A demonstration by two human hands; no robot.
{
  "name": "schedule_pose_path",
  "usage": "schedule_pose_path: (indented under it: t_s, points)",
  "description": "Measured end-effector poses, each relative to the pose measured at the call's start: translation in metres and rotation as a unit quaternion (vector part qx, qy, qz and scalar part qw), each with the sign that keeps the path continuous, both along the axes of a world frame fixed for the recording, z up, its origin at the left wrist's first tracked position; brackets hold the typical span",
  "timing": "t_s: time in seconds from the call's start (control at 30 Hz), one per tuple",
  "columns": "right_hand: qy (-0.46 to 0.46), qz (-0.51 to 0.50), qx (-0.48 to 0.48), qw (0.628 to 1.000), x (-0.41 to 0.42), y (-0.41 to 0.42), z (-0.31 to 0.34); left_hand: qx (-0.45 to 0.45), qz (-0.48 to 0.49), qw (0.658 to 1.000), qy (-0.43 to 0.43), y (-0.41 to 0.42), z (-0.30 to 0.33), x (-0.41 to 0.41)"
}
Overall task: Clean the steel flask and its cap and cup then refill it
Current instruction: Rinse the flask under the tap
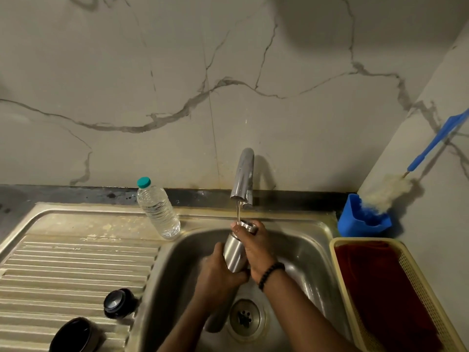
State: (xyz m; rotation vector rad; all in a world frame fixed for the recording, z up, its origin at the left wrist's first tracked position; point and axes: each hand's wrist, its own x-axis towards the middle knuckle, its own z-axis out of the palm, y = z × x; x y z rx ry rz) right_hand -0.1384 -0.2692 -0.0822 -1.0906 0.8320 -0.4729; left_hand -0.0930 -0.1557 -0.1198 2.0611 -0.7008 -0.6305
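Note:
I hold the steel flask [234, 252] upright over the sink basin [304, 252], its open mouth right under the tap [243, 177]. A thin stream of water runs from the spout into the mouth. My left hand [220, 271] grips the flask's lower body from the left. My right hand [255, 243] grips the upper part and neck, fingers curled near the rim. The black cap [117, 303] stands on the ribbed drainboard [71, 265]. The black cup [73, 335] lies further forward, near the bottom left edge.
A clear plastic water bottle [158, 208] with a teal lid stands by the basin's back left corner. A blue holder [361, 218] with a bottle brush [396, 185] sits at the right wall. A yellow basket [416, 278] holds a red cloth. The drain [245, 318] lies below my arms.

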Motion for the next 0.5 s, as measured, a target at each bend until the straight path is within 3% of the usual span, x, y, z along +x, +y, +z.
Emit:
schedule_pose_path:
  t_s: [0.07,0.13,0.27,0.37,0.5]
  points:
    - [0.029,-0.008,-0.006,1.000,-0.001,0.008,-0.001,-0.007,0.063,0.997,-0.047,-0.004,-0.007,-0.012]
    - [0.029,0.066,-0.002,0.997,-0.008,0.012,0.001,-0.032,0.097,0.994,-0.039,-0.002,-0.013,-0.015]
    - [0.037,0.157,-0.061,0.985,-0.018,0.017,0.002,-0.032,0.094,0.994,-0.048,0.003,-0.013,-0.008]
    - [0.028,0.142,-0.103,0.984,-0.018,0.015,0.008,-0.052,0.093,0.992,-0.063,0.000,-0.007,-0.004]
    - [-0.031,0.136,-0.076,0.987,-0.021,-0.003,0.021,-0.065,0.096,0.989,-0.096,-0.007,0.004,0.006]
